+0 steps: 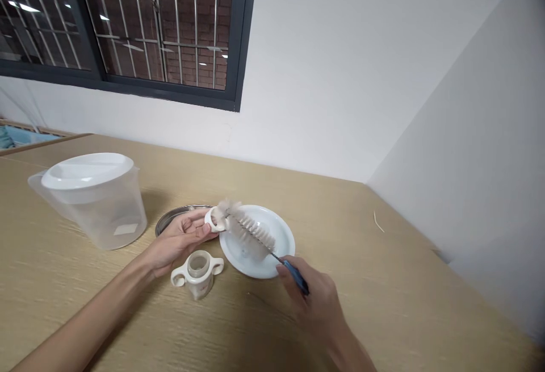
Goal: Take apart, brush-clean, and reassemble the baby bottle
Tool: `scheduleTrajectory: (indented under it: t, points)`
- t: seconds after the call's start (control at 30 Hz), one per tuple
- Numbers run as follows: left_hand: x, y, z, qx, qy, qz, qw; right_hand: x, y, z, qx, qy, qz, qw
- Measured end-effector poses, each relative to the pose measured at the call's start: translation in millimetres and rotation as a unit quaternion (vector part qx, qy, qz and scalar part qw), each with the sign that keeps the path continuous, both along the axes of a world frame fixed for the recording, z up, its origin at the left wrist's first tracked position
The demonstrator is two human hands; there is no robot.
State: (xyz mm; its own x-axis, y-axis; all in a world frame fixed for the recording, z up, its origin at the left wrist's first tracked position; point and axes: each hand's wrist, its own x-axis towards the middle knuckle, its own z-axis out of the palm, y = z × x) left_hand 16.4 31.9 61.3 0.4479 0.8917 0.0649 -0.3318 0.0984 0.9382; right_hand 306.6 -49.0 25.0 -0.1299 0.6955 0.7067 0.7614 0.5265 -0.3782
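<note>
My left hand (185, 237) pinches a small white bottle collar ring (212, 220) above the rims of a metal tray and a bowl. In my right hand (313, 292) is the blue handle of a bottle brush (255, 233), its white bristles pointing up and left. The brush tip is at the ring; whether it passes inside I cannot tell. Beneath the brush is a white bowl (284, 230). A baby bottle with two handles (198, 281) stands upright and uncapped on the table, just below my left hand.
A lidded clear plastic pitcher (102, 207) stands at the left. Behind my left hand lies a round metal tray (168, 217), partly hidden. A thin pale strip (378, 222) lies on the wooden table (340, 213) at the right. A wall and a barred window rise behind.
</note>
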Motion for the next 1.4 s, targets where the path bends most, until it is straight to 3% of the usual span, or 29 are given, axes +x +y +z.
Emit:
scheduleTrajectory:
  t: [0.17,0.37,0.53,0.73,0.97,1.13,1.3,1.4]
  points:
    - [-1.0,-0.8,2.6,0.027,0.061,0.001,0.998,3.9,2.2,1.1,0.007,0.006,-0.066,0.998]
    - [-3.2,2.9,-0.2,0.050,0.095,-0.006,0.994,3.2,2.0,3.7,-0.008,-0.007,0.001,1.000]
    - [-1.6,2.2,4.5,0.039,0.100,0.014,0.994,12.1,2.9,3.4,0.004,-0.003,-0.058,0.998]
    - [-1.0,1.3,6.5,0.056,0.088,0.025,0.994,8.6,1.4,2.9,-0.037,-0.005,-0.003,0.999]
    - [-4.9,3.7,5.5,0.067,0.084,0.086,0.990,14.7,2.5,4.3,-0.015,0.023,-0.065,0.998]
    - [-0.9,1.7,8.6,0.087,0.096,0.092,0.987,6.8,2.3,3.0,-0.035,0.002,-0.001,0.999]
    - [-2.2,2.8,6.7,0.104,0.116,0.118,0.981,16.8,5.7,1.9,-0.034,0.002,-0.087,0.996]
    - [-2.3,4.3,2.2,0.128,0.158,0.129,0.971,16.0,3.5,2.6,-0.041,0.035,-0.067,0.996]
